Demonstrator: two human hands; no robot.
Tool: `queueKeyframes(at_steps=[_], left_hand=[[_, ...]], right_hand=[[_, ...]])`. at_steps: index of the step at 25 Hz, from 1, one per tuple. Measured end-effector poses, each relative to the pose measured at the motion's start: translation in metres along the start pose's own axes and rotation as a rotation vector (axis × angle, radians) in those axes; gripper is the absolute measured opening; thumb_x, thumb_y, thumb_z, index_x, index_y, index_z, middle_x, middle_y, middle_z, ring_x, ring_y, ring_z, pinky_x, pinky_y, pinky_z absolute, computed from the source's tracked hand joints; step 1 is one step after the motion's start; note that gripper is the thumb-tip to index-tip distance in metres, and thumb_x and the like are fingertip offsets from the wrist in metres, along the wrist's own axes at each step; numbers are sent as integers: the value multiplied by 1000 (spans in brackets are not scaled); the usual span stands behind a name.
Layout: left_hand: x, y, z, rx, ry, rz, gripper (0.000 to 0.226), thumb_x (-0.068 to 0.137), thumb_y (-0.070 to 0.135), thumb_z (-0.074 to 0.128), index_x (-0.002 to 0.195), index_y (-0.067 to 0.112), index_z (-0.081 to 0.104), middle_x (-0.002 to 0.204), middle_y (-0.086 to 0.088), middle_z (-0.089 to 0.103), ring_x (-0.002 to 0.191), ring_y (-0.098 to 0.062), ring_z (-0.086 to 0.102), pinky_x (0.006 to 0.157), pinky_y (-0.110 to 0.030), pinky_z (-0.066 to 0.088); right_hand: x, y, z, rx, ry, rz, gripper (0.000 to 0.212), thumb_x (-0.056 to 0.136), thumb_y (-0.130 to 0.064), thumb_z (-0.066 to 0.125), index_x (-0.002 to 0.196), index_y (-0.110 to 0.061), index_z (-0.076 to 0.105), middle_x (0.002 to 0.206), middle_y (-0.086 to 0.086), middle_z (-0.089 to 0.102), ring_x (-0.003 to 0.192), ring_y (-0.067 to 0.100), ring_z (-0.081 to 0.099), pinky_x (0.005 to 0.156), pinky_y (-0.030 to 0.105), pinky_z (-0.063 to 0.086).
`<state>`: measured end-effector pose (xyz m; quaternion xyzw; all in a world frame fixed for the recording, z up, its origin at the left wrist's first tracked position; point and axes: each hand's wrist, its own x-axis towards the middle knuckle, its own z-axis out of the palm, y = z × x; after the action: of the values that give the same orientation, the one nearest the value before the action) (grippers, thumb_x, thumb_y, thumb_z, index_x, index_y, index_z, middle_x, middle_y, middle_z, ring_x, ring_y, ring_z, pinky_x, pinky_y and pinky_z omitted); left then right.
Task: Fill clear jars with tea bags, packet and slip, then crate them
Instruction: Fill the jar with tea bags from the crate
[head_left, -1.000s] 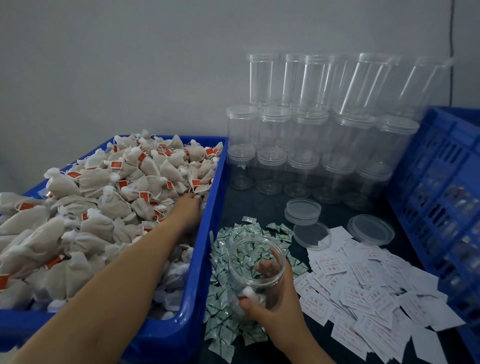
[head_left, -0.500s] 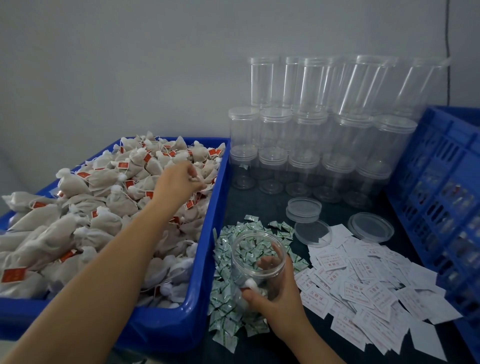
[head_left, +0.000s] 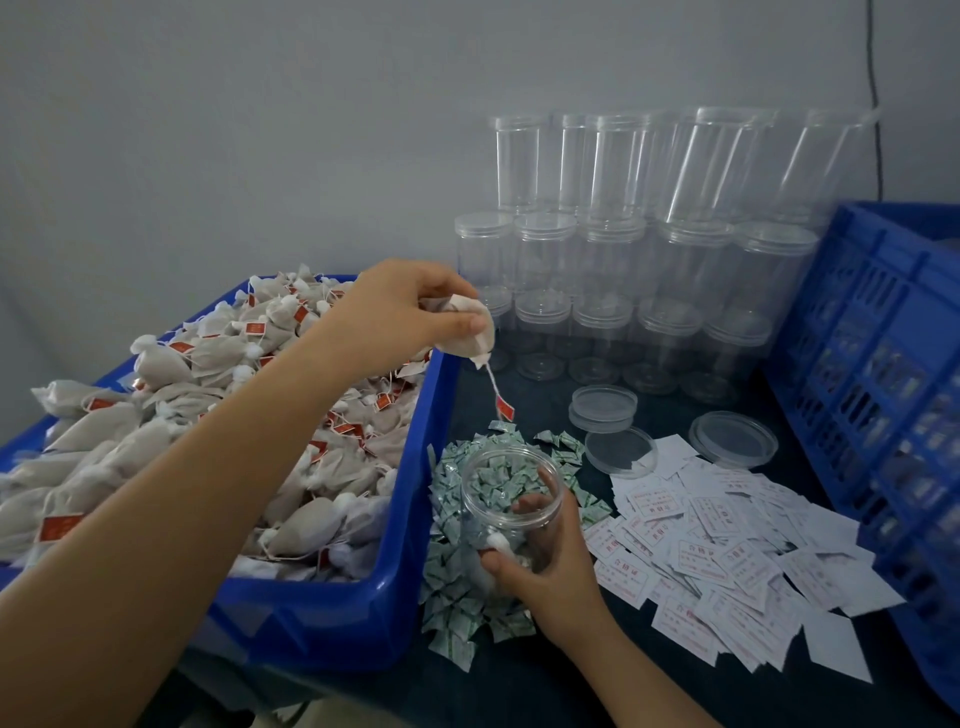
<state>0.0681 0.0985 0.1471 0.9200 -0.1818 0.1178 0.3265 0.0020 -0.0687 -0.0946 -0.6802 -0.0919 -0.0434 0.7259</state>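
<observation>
Dark tabletop: left hand (head_left: 400, 312) pinches a tea bag (head_left: 470, 332); right hand (head_left: 545, 566) grips open jar (head_left: 511, 499)

I see a dark table (head_left: 524, 691). At nine o'clock on it sits a blue bin (head_left: 405, 545) heaped with tea bags (head_left: 171, 415). At six lie green packets (head_left: 452, 597), and the open jar (head_left: 511, 514) stands among them. Paper slips (head_left: 727, 561) spread at four. Three loose lids (head_left: 735, 439) lie near centre, stacked jars (head_left: 639, 270) rise at twelve, and a blue crate (head_left: 883, 395) stands at three.
</observation>
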Motion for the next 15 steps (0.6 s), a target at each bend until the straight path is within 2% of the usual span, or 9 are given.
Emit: queueKeyframes(at_steps=[3, 5, 7, 11, 15], left_hand=[[-8, 15, 3, -11, -43, 48, 21, 81, 39, 68, 101, 35, 66, 93, 19, 64, 84, 5, 57, 72, -12, 43], [-14, 22, 8, 0, -79, 91, 17, 81, 38, 68, 97, 37, 64, 88, 25, 61, 80, 15, 55, 64, -3, 41], [-20, 26, 14, 24, -112, 113, 16, 81, 39, 68, 96, 39, 63, 84, 28, 58, 77, 22, 51, 62, -5, 40], [-29, 19, 32, 67, -193, 96, 22, 80, 36, 70, 101, 33, 65, 84, 27, 56, 81, 10, 53, 69, -11, 39], [-35, 7, 58, 231, -383, 75, 29, 83, 38, 67, 110, 28, 64, 101, 15, 63, 86, 3, 54, 77, -17, 43]], right_hand=[[1, -1, 1, 1, -14, -21, 98, 52, -55, 92, 133, -63, 37, 118, -27, 58, 114, 7, 63, 81, 16, 54], [2, -1, 1, -2, -9, -17, 97, 53, -57, 91, 133, -62, 36, 116, -30, 58, 115, 7, 62, 83, 17, 53], [1, -1, 1, -11, 8, -12, 97, 54, -61, 89, 134, -62, 35, 115, -30, 57, 114, 7, 62, 83, 18, 54], [1, -4, 2, -32, 14, -23, 90, 57, -62, 87, 131, -64, 36, 118, -30, 57, 113, 2, 61, 82, 13, 52], [3, -3, 1, -34, 11, -21, 97, 54, -58, 89, 136, -57, 37, 121, -20, 60, 114, 14, 63, 88, 30, 57]])
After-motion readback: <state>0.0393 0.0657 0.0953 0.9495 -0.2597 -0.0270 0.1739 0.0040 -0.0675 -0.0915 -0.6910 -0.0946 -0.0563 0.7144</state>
